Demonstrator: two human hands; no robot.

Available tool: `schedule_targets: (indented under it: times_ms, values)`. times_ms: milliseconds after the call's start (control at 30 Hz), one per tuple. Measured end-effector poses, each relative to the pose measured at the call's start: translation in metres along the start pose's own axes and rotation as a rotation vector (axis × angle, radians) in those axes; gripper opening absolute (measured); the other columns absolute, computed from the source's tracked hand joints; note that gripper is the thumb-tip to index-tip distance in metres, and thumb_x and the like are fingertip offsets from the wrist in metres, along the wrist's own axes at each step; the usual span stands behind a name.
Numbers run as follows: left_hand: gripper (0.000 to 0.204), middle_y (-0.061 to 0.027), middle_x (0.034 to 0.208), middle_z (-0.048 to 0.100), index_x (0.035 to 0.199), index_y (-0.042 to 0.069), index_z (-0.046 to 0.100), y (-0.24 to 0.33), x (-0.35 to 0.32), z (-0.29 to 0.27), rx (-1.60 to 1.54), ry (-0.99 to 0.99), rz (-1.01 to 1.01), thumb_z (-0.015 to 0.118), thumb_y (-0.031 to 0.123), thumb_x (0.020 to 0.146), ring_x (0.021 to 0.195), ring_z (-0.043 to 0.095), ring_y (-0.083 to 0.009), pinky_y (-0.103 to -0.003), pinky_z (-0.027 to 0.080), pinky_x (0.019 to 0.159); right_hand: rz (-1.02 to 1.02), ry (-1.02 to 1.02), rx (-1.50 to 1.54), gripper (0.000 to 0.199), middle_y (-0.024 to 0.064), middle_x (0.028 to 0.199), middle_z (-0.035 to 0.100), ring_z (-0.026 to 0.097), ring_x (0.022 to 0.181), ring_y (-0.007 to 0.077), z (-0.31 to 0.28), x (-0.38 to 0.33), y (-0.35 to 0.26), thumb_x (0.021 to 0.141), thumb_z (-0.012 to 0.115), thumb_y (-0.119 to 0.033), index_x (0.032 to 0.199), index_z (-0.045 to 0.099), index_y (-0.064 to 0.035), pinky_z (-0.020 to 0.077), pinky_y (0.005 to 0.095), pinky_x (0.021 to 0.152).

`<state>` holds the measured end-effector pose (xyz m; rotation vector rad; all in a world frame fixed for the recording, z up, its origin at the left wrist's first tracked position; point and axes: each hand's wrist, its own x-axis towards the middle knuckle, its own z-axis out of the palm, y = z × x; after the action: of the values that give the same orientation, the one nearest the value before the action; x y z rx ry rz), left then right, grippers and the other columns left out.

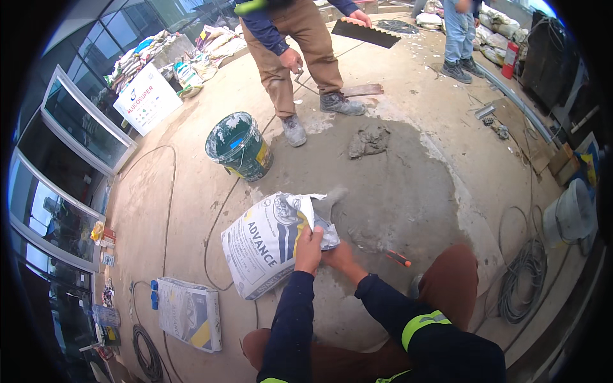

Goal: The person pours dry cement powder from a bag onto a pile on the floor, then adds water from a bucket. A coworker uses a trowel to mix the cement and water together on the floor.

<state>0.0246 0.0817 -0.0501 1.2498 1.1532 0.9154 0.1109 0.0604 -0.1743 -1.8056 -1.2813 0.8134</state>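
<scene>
A torn white paper cement bag [258, 246] lies tilted before me, its ragged mouth facing the wet grey patch. My left hand [308, 251] is closed on the torn edge of that mouth. Low on the same end, my right hand [340, 258] grips the bag, its fingers partly hidden. A blur of pale dust and grey powder hangs at the opening. The wet cement patch [408, 191] spreads beyond, with a darker lump of mortar [368, 141] on it. Right of my right hand lies an orange-and-black tool [398, 258] resembling a utility knife.
A co-worker in brown trousers [299, 51] stands across the patch holding a notched black blade [366, 33]. The green bucket [239, 150] stands left of the patch. Another bag [189, 313] rests at lower left. Coiled cable [522, 281] and a white bucket [570, 214] are at right.
</scene>
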Motion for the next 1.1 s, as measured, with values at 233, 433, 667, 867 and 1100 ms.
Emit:
schedule_targets:
  times_ms: [233,433,667,867,1100]
  values:
    - [0.044,-0.0080,0.105,0.064,0.137,0.002,0.049,0.009,-0.040,-0.001,0.084,-0.165,-0.161,0.057,0.026,0.100,0.092,0.062,-0.0137,-0.028,0.054,0.073,-0.018,-0.195,-0.041,0.049,0.0161,0.104,0.072,0.068,0.098,0.0373,0.010,0.010,0.037,0.078,0.069,-0.053,0.108,0.070,-0.0142,0.0531,0.0483,0.080]
    - [0.050,-0.0167,0.116,0.067,0.138,0.001,0.050,0.035,-0.075,-0.010,0.516,-0.328,0.194,0.060,0.030,0.098,0.102,0.066,-0.0252,-0.035,0.052,0.089,-0.215,-0.394,0.242,0.034,0.0165,0.099,0.072,0.070,0.091,0.0299,0.010,0.006,0.048,0.083,0.070,-0.037,0.100,0.072,-0.0075,0.0523,0.0388,0.079]
    - [0.050,-0.0262,0.119,0.063,0.135,0.005,0.050,0.043,-0.115,0.000,0.855,-0.512,0.352,0.061,0.034,0.095,0.105,0.064,-0.0406,-0.044,0.050,0.092,-0.702,0.007,0.327,0.023,0.0118,0.085,0.063,0.064,0.084,0.0286,-0.001,-0.030,0.047,0.090,0.064,-0.029,0.098,0.069,-0.0084,0.0501,0.0405,0.075]
    - [0.050,-0.0256,0.119,0.062,0.135,0.007,0.048,0.042,-0.113,0.001,0.987,-0.559,0.352,0.059,0.035,0.094,0.105,0.062,-0.0452,-0.050,0.049,0.089,-0.274,-0.166,0.194,0.027,0.0178,0.101,0.066,0.065,0.098,0.0319,0.008,-0.014,0.056,0.092,0.060,-0.028,0.107,0.067,-0.0068,0.0506,0.0433,0.083]
    - [0.052,-0.0204,0.115,0.064,0.138,0.012,0.051,0.047,-0.107,0.000,1.122,-0.537,0.301,0.058,0.039,0.094,0.107,0.063,-0.0392,-0.049,0.050,0.089,0.111,-0.482,0.612,0.030,0.0068,0.121,0.061,0.056,0.110,0.0229,-0.001,-0.081,0.088,0.088,0.066,-0.017,0.117,0.067,-0.0082,0.0462,0.0401,0.093]
